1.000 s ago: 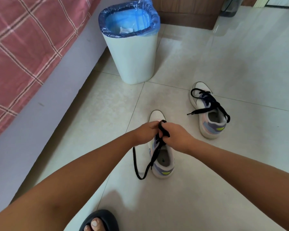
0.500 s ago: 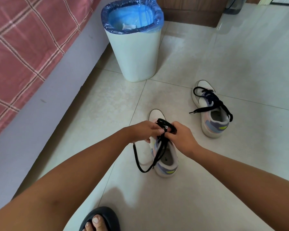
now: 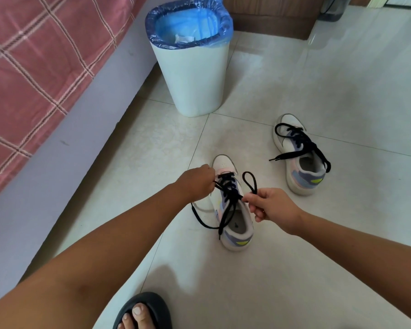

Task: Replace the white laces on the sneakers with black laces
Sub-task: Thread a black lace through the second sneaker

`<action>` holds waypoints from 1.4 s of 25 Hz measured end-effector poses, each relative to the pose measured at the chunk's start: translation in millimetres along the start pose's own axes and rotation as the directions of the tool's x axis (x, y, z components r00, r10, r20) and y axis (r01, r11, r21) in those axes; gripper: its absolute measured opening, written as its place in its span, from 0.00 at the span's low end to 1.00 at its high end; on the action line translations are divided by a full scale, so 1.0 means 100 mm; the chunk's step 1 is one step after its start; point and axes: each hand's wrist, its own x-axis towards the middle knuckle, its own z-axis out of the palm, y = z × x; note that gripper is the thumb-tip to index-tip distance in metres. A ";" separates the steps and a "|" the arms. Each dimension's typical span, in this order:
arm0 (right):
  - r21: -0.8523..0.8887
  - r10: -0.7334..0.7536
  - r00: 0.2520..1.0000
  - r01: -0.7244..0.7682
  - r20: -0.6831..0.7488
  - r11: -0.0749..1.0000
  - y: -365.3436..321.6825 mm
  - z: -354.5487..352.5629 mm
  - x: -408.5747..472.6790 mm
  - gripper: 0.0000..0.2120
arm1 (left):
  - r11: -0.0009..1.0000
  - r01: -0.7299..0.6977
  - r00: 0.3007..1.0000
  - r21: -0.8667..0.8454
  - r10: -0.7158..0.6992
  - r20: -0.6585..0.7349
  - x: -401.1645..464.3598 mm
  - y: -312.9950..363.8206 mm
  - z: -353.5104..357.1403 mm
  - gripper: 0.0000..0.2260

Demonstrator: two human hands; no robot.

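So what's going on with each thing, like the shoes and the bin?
Near sneaker: upright on floor, black-laced, bow half tied.
Black lace: loop sticks up at right.
Left hand: pinches the lace.
Right hand: pinches the loop's base.
Far sneaker: black-laced, ends loose.
Bin: open, blue liner, some white rubbish inside.

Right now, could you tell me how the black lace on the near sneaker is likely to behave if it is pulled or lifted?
The black lace is probably floppy: its free ends droop in curves beside the near sneaker. It likely holds a loop only while pinched, as by the right hand. Pulled sideways by the left hand, it may drag the seemingly light shoe.
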 end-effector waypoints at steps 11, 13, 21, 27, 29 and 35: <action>0.210 0.108 0.990 -0.125 0.088 0.970 0.01 -0.08 -0.01 0.12 | 0.968 0.193 0.962 -0.162 -0.219 -0.163 0.11 -0.17 0.12 0.04; 0.293 0.107 0.991 -0.126 0.081 0.948 -0.01 -0.10 -0.01 0.12 | 0.904 0.238 0.951 -0.355 -0.292 -0.105 0.12 -0.25 0.11 0.05; 0.231 0.193 0.980 -0.198 0.044 0.952 0.18 -0.28 -0.13 0.08 | 0.981 0.193 0.978 -0.033 -0.195 -0.074 -0.05 -0.39 0.23 0.06; 0.134 0.194 0.979 -0.201 0.070 0.970 0.21 -0.46 -0.19 0.08 | 0.976 0.123 0.991 0.178 -0.113 -0.067 -0.05 -0.49 0.20 0.04; 0.110 0.187 0.980 -0.193 0.064 0.975 0.19 -0.48 -0.17 0.08 | 0.974 0.124 0.992 0.189 -0.115 -0.059 -0.03 -0.47 0.20 0.05; -0.118 0.089 0.960 -0.124 -0.265 0.985 0.16 -0.60 -0.10 0.09 | 0.907 0.288 0.944 -0.307 -0.323 -0.067 -0.12 -0.57 0.04 0.18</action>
